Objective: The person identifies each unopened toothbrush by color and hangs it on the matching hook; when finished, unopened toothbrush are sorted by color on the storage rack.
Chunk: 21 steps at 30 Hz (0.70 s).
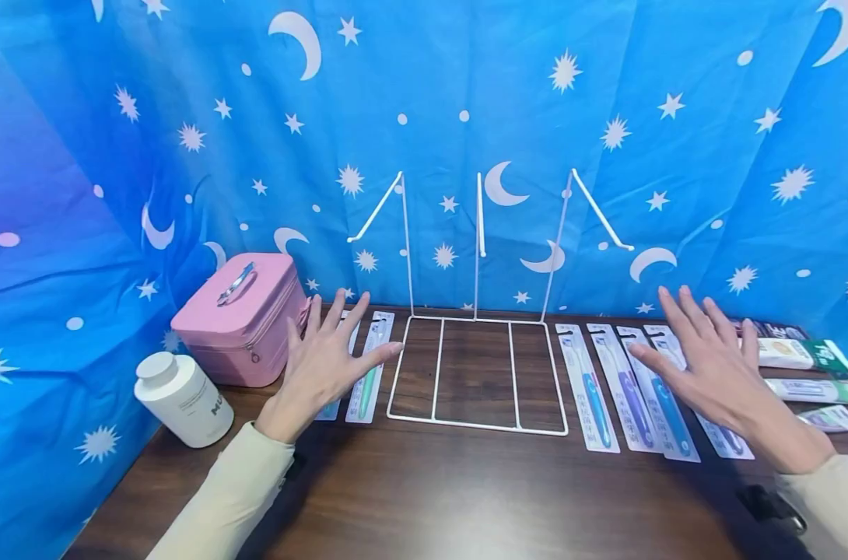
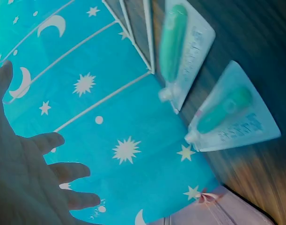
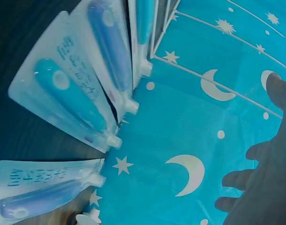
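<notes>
In the head view my left hand (image 1: pixel 324 363) hovers with fingers spread and holds nothing. Below and beside it lie two packaged toothbrushes, the green one (image 1: pixel 370 369) in plain sight and the other partly hidden by the hand. My right hand (image 1: pixel 711 369), fingers also spread and holding nothing, is above the right-hand row of packaged toothbrushes, with a blue one (image 1: pixel 592 397), a purple one (image 1: pixel 630 397) and others partly covered. Between the hands a white wire rack (image 1: pixel 476 428) stands on the table, its three prongs bare. Both wrist views show the hands apart from the packages.
A pink case (image 1: pixel 238 319) with a metal handle sits at the left, a white bottle (image 1: pixel 186 400) in front of it. Several toothpaste tubes (image 1: pixel 816 389) lie at the far right. A blue star-and-moon cloth (image 1: pixel 424 93) hangs behind the brown table (image 1: pixel 466 498).
</notes>
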{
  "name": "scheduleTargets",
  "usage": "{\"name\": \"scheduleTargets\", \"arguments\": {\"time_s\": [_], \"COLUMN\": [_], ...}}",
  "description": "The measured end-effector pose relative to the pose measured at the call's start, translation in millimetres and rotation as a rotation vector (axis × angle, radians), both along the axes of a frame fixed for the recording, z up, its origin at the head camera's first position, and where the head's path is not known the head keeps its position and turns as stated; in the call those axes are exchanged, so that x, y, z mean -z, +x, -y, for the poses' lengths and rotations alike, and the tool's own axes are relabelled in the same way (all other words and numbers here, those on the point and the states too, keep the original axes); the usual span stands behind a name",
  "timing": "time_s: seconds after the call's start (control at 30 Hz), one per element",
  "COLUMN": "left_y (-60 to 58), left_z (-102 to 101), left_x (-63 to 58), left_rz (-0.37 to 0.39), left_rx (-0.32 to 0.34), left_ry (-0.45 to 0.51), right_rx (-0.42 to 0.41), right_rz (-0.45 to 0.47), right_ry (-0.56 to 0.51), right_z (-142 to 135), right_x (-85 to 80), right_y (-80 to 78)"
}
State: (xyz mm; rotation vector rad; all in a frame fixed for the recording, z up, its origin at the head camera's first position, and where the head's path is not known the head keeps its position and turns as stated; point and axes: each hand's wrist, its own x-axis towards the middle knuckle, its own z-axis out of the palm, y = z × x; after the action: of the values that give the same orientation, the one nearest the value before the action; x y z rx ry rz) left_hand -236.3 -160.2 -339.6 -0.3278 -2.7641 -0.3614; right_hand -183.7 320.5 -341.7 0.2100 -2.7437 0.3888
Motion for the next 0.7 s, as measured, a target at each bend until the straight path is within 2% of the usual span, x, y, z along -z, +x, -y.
{"name": "scheduleTargets", "arguments": {"time_s": [0.27,0.53,0.7], "left_y": [4.0,6.3,6.1], "left_z": [-6,-14,-18], "left_x": [-8.3,-12.1,-8.6], "left_rz": [0.004,0.11,0.132], "left_rx": [0.045,0.139,0.182], "left_ry": [0.089,0.313,0.398], "right_rx": [-0.068,-0.131,-0.127], "right_rz": [0.064,0.12,0.095], "right_ry": [-0.11,-0.296,-0.443], "right_z": [-2,-16,-20], "right_x": [-9.0,-15.7,-18.3], "right_y": [-4.2,-9.3,-11.9]}}
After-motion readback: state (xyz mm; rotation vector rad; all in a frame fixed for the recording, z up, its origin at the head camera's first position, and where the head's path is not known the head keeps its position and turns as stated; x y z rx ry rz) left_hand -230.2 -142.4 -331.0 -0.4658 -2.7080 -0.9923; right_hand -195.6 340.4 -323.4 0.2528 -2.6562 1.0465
